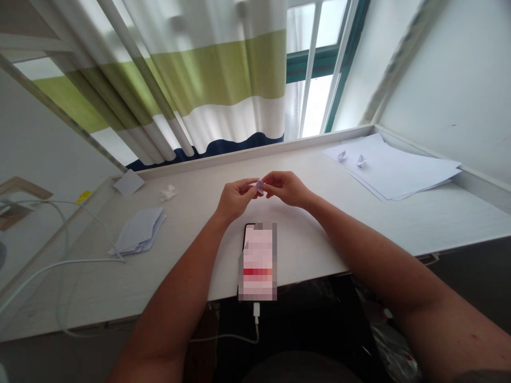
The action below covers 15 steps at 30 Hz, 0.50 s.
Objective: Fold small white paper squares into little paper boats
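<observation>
Over middle of the table point(315, 239), just past the phone point(257, 261), left hand point(236, 196) and right hand point(285, 188) pinch a tiny folded paper bit point(260, 186) btw fingertips, other fingers loosely curled; v light, soft, crushes easy, so hold by the folds imo.

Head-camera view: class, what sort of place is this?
Probably a room at home used for study: a white desk against a window, a striped curtain, and a phone on a charging cable.
</observation>
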Available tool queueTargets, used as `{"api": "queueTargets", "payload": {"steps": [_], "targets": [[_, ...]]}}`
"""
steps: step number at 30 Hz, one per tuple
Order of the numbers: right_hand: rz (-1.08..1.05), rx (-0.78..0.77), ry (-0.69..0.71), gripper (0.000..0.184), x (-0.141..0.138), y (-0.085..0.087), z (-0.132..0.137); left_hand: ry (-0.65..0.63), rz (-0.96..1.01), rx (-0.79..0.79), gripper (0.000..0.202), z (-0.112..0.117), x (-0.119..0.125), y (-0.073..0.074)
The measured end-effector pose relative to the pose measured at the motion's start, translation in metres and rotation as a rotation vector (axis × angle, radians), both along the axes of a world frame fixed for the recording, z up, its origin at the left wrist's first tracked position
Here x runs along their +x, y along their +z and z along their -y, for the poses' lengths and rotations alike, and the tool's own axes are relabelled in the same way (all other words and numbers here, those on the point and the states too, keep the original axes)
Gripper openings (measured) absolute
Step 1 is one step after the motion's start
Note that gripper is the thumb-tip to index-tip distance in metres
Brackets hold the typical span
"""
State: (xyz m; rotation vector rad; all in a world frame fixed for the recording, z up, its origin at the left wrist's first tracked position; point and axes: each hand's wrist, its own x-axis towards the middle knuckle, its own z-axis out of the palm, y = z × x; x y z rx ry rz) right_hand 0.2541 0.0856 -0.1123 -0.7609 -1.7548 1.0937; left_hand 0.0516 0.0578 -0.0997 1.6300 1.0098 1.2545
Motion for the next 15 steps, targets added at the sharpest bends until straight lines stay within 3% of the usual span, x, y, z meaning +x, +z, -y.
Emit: {"api": "queueTargets", "payload": {"steps": [5, 9, 15], "targets": [[0.006, 0.079, -0.100, 0.031, -0.0007, 0.0041, 0.0049, 0.000, 0.099, -0.042, 0.033, 0.0056, 0.0054, 0.0044], [-0.029, 0.090, -0.091, 0.025, -0.0013, 0.0089, 0.0081, 0.006, 0.201, -0.095, 0.032, 0.0071, 0.0079, 0.0057], [-0.132, 0.055, -0.093, 0.034, -0.0064, 0.0066, 0.0050, 0.015, 0.221, -0.096, 0.038, 0.0023, 0.0065, 0.0027]]}}
